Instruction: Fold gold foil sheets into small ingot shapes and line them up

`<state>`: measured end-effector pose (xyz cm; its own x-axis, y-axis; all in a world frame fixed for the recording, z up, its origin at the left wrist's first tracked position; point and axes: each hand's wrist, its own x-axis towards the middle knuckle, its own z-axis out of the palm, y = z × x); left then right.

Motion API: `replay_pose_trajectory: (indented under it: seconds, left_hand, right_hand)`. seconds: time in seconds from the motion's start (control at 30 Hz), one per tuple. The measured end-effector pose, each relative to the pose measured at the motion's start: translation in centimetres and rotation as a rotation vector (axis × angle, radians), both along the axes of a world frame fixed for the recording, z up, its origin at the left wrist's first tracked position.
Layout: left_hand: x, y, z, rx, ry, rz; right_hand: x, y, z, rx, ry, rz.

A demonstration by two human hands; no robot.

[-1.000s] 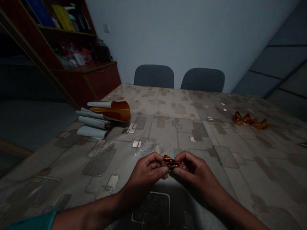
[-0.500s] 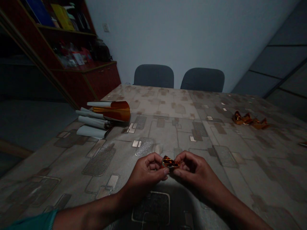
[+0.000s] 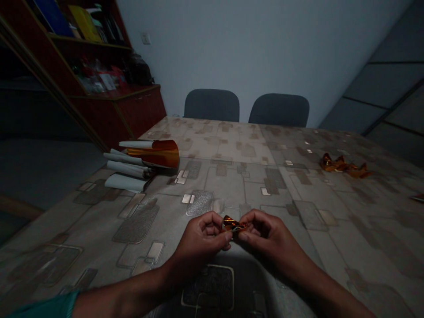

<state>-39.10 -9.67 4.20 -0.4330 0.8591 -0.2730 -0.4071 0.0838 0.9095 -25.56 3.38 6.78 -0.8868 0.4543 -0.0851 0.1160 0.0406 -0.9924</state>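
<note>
Between my two hands, above the near part of the table, is a small folded piece of shiny copper-coloured foil paper [image 3: 231, 223]. My left hand [image 3: 207, 235] pinches its left end between thumb and curled fingers. On the other side, my right hand [image 3: 261, 230] is closed on the right end, thumb below and forefinger above. The fingers hide both ends of the foil paper. Its middle is narrow and creased, with a wider flared part toward the left.
Rolled white and copper-coloured sheets [image 3: 142, 161] lie at the table's left edge. Several folded copper foil pieces [image 3: 344, 167] sit at the right. Two grey chairs [image 3: 212, 105] stand behind the patterned table [image 3: 232, 185]. A red-brown cabinet [image 3: 139, 110] is at the back left.
The foil paper has turned slightly between my fingers, and its flared part shows a little differently. Both hands stay almost in place.
</note>
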Motion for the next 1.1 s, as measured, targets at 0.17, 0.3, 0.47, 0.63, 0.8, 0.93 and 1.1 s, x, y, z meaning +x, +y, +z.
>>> replay_pose_trajectory:
  seconds: [0.17, 0.3, 0.47, 0.63, 0.8, 0.93, 1.1]
  left_hand:
    - [0.15, -0.08, 0.42, -0.033, 0.023, 0.015]
    - [0.09, -0.21, 0.43, -0.019, 0.025, -0.007]
    - [0.01, -0.11, 0.49, -0.011, 0.045, 0.021]
    - [0.12, -0.25, 0.68, 0.006, 0.042, -0.003]
    - [0.13, -0.34, 0.34, 0.008, 0.058, -0.034]
    - [0.11, -0.19, 0.40, 0.010, 0.032, -0.004]
    - [0.19, -0.26, 0.94, 0.013, 0.065, -0.002]
  right_hand:
    - [0.13, -0.07, -0.21, 0.067, -0.002, -0.014]
    - [0.38, -0.14, -0.05, 0.113, -0.006, -0.034]
    - [0.31, 0.04, 0.14, 0.044, 0.033, 0.018]
    - [0.15, -0.03, 0.38, 0.126, 0.015, 0.026]
    - [0.33, -0.05, 0.19, 0.136, -0.012, 0.006]
    - [0.34, 0.15, 0.10, 0.076, 0.017, 0.000]
    - [0.37, 0.04, 0.33, 0.207, -0.018, -0.041]
